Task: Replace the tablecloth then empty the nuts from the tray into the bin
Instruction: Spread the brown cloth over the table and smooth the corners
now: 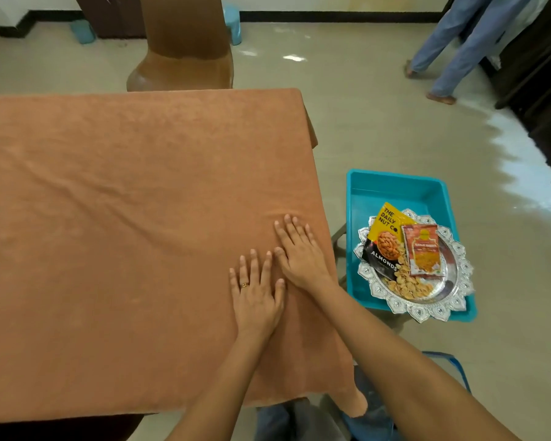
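Right across the tabletop lies the orange tablecloth (124, 218). Both hands press flat on it near its right edge with fingers straight, the left hand (256, 294) nearer and the right hand (299, 253) just beyond. Beside the table, the teal bin (395, 192) holds the silver tray (427, 310), which carries loose nuts (409, 283) and two packets.

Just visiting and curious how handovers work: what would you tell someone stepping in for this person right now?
Left hand and right hand: both open, flat on the tablecloth near its right edge.
Done: the tablecloth covers the table, lightly creased.
The tray rests on the bin beside the table, with loose nuts and two packets on it.
To do: tip the nuts into the bin.
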`<action>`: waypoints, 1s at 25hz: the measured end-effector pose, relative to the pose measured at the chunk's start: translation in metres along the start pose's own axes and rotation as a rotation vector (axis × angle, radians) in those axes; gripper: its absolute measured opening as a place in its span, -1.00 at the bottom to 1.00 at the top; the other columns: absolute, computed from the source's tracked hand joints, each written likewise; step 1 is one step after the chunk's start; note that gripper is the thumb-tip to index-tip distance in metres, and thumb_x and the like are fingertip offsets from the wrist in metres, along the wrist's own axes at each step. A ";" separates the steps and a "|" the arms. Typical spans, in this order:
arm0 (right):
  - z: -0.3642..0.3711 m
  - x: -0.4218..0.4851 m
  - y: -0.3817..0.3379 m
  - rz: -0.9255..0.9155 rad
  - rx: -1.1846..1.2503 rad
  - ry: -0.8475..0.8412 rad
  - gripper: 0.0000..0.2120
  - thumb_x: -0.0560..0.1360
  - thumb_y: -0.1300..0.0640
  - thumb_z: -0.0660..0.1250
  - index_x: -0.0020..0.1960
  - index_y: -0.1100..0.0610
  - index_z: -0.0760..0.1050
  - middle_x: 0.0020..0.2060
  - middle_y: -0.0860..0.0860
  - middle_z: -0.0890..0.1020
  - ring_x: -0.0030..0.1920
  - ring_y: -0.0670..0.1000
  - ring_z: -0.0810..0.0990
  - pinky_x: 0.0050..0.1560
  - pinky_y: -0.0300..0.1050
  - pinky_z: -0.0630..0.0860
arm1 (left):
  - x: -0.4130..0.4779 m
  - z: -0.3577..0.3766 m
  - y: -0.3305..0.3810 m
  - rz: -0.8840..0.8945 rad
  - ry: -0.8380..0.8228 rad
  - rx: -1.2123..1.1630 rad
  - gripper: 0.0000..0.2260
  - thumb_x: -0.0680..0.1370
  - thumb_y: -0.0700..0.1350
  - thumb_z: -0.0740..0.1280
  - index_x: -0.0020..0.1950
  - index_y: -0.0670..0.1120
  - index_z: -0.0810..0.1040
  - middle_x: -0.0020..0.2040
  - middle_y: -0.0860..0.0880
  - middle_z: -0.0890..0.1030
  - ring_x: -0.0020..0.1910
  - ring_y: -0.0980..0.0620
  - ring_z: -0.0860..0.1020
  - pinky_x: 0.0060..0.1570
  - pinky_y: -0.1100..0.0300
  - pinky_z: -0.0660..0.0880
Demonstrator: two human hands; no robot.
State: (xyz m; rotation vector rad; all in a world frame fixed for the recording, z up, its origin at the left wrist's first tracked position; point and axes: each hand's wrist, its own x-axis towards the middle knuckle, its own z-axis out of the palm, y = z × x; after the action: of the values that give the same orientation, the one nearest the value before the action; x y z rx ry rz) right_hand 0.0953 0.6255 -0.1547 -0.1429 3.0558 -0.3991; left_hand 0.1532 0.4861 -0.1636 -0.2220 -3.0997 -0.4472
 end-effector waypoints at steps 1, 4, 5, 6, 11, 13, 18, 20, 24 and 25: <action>0.001 -0.002 0.005 0.014 0.008 0.021 -0.41 0.58 -0.14 -0.14 0.57 0.03 -0.05 0.55 0.02 -0.02 0.55 -0.02 -0.09 0.52 -0.02 -0.20 | -0.001 0.001 0.001 0.007 0.001 0.000 -0.46 0.57 0.17 0.04 0.51 0.00 0.26 0.52 -0.11 0.23 0.50 -0.16 0.19 0.45 -0.14 0.05; -0.001 -0.015 0.012 0.036 0.028 0.068 -0.42 0.60 -0.13 -0.05 0.57 0.02 -0.01 0.55 -0.03 0.02 0.54 -0.06 -0.05 0.51 -0.08 -0.19 | -0.008 0.002 0.009 0.033 -0.028 -0.012 -0.46 0.58 0.18 0.03 0.52 0.02 0.23 0.53 -0.09 0.20 0.51 -0.13 0.15 0.46 -0.11 0.03; -0.003 -0.017 0.015 0.039 0.032 0.071 -0.42 0.59 -0.14 -0.05 0.56 0.02 0.00 0.55 -0.03 0.03 0.54 -0.06 -0.04 0.51 -0.09 -0.20 | -0.009 0.001 0.014 0.037 -0.042 -0.013 -0.47 0.57 0.18 0.04 0.51 0.02 0.25 0.53 -0.09 0.22 0.50 -0.13 0.18 0.45 -0.10 0.05; -0.004 -0.020 0.017 0.040 0.041 0.064 -0.42 0.59 -0.14 -0.05 0.56 0.03 0.01 0.54 -0.02 0.04 0.54 -0.05 -0.04 0.51 -0.10 -0.22 | -0.009 -0.002 0.017 0.027 -0.054 -0.025 -0.48 0.57 0.19 0.05 0.49 0.02 0.30 0.51 -0.09 0.27 0.48 -0.13 0.24 0.43 -0.09 0.09; -0.020 0.030 0.029 0.020 0.122 0.103 -0.40 0.59 -0.08 -0.04 0.56 0.12 -0.01 0.55 0.06 0.00 0.54 -0.02 -0.13 0.51 -0.10 -0.23 | 0.049 -0.023 0.010 -0.134 0.052 -0.152 -0.50 0.56 0.16 0.07 0.44 -0.01 0.36 0.47 -0.11 0.33 0.37 -0.14 0.36 0.33 -0.06 0.27; -0.035 0.087 0.034 -0.020 0.132 0.103 -0.43 0.62 -0.03 0.00 0.56 0.13 -0.03 0.55 0.07 -0.01 0.54 -0.01 -0.14 0.52 -0.05 -0.19 | 0.091 -0.024 -0.001 -0.167 0.101 -0.118 -0.47 0.56 0.17 0.05 0.48 -0.03 0.31 0.50 -0.14 0.26 0.44 -0.17 0.28 0.40 -0.11 0.20; -0.051 0.209 0.060 -0.078 0.087 0.006 -0.38 0.62 -0.06 0.04 0.56 0.15 -0.10 0.56 0.08 -0.07 0.55 0.04 -0.16 0.52 0.01 -0.23 | 0.167 -0.015 -0.030 -0.406 0.092 -0.047 -0.33 0.50 0.28 -0.07 0.55 0.00 0.15 0.54 -0.20 0.11 0.51 -0.27 0.07 0.45 -0.23 -0.06; -0.044 0.230 0.082 -0.038 0.068 -0.021 -0.36 0.62 -0.13 0.01 0.56 0.15 -0.12 0.56 0.06 -0.08 0.55 0.01 -0.16 0.52 0.01 -0.23 | 0.181 -0.009 -0.030 -0.474 0.046 -0.043 -0.31 0.48 0.31 -0.12 0.56 0.05 0.08 0.56 -0.17 0.05 0.53 -0.23 -0.02 0.44 -0.23 -0.18; -0.039 0.233 0.117 0.017 0.121 -0.010 -0.35 0.61 -0.17 -0.02 0.57 0.10 -0.13 0.56 0.00 -0.08 0.54 -0.02 -0.16 0.52 -0.02 -0.21 | 0.191 -0.004 -0.007 -0.473 0.051 0.014 -0.35 0.50 0.29 -0.08 0.56 0.06 0.10 0.56 -0.15 0.10 0.53 -0.19 0.03 0.42 -0.23 -0.21; -0.040 0.232 0.122 0.028 0.145 -0.013 -0.35 0.61 -0.17 -0.02 0.57 0.10 -0.14 0.56 0.00 -0.11 0.54 -0.01 -0.18 0.51 -0.01 -0.22 | 0.192 -0.003 -0.001 -0.477 0.042 0.012 -0.35 0.50 0.29 -0.07 0.55 0.06 0.11 0.55 -0.16 0.11 0.53 -0.20 0.04 0.42 -0.24 -0.21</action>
State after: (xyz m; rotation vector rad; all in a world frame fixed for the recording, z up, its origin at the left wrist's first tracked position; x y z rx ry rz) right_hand -0.1485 0.7304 -0.1578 -0.0949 2.9981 -0.6133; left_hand -0.0374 0.5115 -0.1570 0.5306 -3.0914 -0.4255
